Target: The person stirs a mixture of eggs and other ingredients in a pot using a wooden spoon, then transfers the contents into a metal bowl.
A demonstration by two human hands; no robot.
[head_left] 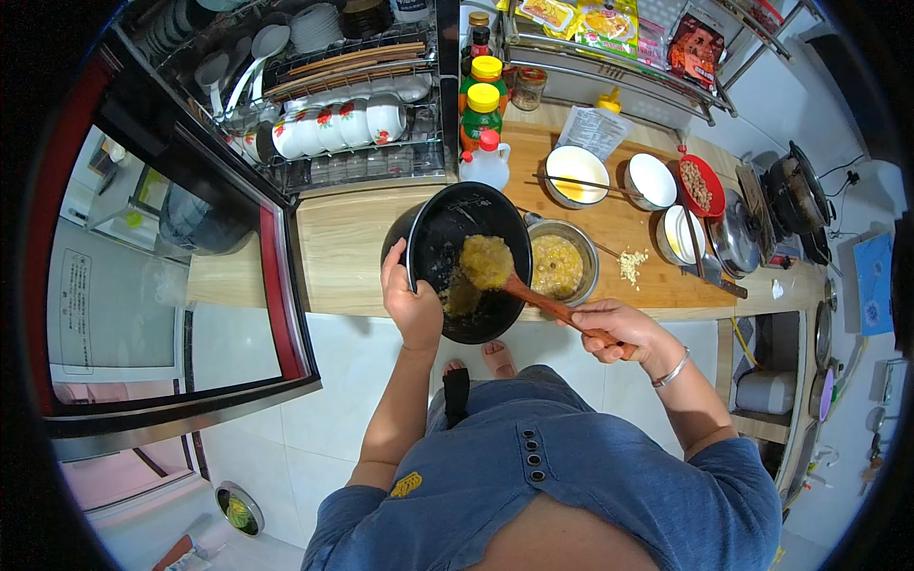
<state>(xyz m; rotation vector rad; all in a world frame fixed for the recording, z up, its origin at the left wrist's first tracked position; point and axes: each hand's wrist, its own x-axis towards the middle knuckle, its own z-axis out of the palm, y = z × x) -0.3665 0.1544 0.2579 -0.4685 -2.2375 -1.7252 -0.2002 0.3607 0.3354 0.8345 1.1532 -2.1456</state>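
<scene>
My left hand [415,300] grips the rim of a deep black pot [446,214], which is tilted so that its dark inside faces me. In my right hand [620,330] is the handle of a wooden spoon [546,305]. The spoon's bowl is inside the pot, under a mound of yellow, lumpy food [487,261]; some more of it clings to the pot wall below. Right beside the pot, a metal bowl [594,258] on the cutting board holds similar yellow food in liquid. Chopped garlic or a similar pale mince [632,265] lies on the board to its right.
On the wooden cutting board [525,146] stand several white bowls [651,182], chopsticks across some, a red bowl of minced meat [696,185], a cleaver [725,284] and a metal lid [735,235]. Bottles [480,128] line the back. An open cabinet door [282,285] juts out left.
</scene>
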